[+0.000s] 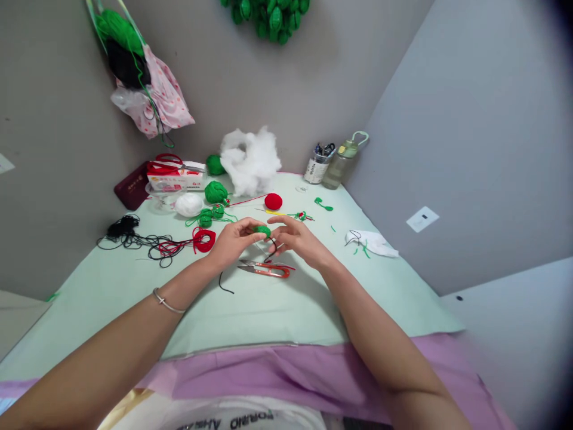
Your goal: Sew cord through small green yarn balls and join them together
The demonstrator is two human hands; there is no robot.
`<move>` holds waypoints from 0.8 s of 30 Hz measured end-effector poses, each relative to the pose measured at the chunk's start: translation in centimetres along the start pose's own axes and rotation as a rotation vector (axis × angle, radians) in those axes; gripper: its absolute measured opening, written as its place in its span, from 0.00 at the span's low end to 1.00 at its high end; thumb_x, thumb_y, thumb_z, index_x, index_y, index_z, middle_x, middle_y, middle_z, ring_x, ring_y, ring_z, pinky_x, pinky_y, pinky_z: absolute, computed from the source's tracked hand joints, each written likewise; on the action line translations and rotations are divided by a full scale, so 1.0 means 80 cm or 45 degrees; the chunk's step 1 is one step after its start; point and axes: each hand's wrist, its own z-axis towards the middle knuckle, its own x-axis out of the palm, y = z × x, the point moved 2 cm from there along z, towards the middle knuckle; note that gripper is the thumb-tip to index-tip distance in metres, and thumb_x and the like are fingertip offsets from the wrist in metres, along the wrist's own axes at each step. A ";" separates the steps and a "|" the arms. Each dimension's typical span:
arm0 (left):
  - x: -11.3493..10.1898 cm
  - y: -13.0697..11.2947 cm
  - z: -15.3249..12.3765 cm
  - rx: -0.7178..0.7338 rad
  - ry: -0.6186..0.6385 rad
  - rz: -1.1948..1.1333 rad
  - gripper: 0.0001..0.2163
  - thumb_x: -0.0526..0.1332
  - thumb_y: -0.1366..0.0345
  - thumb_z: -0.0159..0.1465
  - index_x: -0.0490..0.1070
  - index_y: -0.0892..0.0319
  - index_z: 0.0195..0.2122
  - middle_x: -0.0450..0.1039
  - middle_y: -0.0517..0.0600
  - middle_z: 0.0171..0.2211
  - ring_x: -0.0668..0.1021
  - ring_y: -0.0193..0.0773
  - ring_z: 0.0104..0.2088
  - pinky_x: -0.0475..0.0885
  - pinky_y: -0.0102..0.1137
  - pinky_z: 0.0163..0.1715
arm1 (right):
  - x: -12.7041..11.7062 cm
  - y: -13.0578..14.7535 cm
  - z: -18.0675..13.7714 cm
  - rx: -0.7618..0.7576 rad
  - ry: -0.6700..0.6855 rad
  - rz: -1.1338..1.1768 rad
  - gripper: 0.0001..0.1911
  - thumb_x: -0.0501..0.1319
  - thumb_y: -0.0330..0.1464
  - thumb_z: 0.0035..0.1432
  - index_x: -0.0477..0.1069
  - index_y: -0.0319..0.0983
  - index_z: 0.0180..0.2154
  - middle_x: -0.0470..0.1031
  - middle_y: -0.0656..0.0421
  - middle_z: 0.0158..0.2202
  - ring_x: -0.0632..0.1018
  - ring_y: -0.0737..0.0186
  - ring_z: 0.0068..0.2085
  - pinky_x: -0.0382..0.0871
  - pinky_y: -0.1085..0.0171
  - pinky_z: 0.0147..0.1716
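Purple cloth (pixel 268 373) drapes the bench (pixel 277 304) edge. Beyond it, both hands, left (pixel 233 242) and right (pixel 298 237), pinch a green knot (pixel 263 230). The scissors (pixel 264 269) just below could snag its dangling black cord (pixel 271 251).

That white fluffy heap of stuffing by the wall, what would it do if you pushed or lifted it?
The white stuffing looks loose and wispy, so it would probably squash under a push, not slide or roll. It seems very light for its bulk. Its ragged edges suggest tufts might pull away when lifted, and it could catch on the green yarn ball beside it.
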 end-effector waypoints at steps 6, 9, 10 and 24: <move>-0.013 0.026 0.009 -0.001 0.069 0.440 0.11 0.70 0.60 0.53 0.81 0.56 0.37 0.78 0.51 0.38 0.77 0.44 0.38 0.69 0.37 0.41 | -0.028 -0.017 0.013 -0.108 -0.434 -1.081 0.10 0.58 0.28 0.61 0.78 0.41 0.40 0.80 0.54 0.39 0.76 0.57 0.38 0.64 0.60 0.40; -0.013 0.036 0.011 0.007 0.085 0.500 0.10 0.69 0.59 0.54 0.81 0.55 0.36 0.78 0.51 0.37 0.77 0.44 0.38 0.68 0.36 0.41 | -0.024 -0.030 0.023 -0.171 -0.346 -1.034 0.09 0.60 0.29 0.61 0.79 0.41 0.37 0.80 0.55 0.40 0.76 0.58 0.40 0.64 0.61 0.41; -0.013 0.037 0.011 0.025 0.083 0.511 0.10 0.68 0.59 0.54 0.81 0.55 0.36 0.77 0.50 0.37 0.76 0.44 0.38 0.68 0.36 0.41 | -0.019 -0.033 0.026 -0.202 -0.295 -0.990 0.08 0.61 0.29 0.61 0.80 0.41 0.36 0.80 0.55 0.40 0.76 0.58 0.40 0.64 0.61 0.41; 0.001 0.011 0.002 -0.110 0.211 0.147 0.13 0.68 0.57 0.57 0.75 0.58 0.38 0.75 0.47 0.31 0.76 0.39 0.33 0.69 0.33 0.36 | -0.023 -0.022 0.043 -0.287 -0.461 0.000 0.08 0.67 0.36 0.50 0.75 0.37 0.30 0.77 0.60 0.32 0.74 0.64 0.36 0.67 0.64 0.40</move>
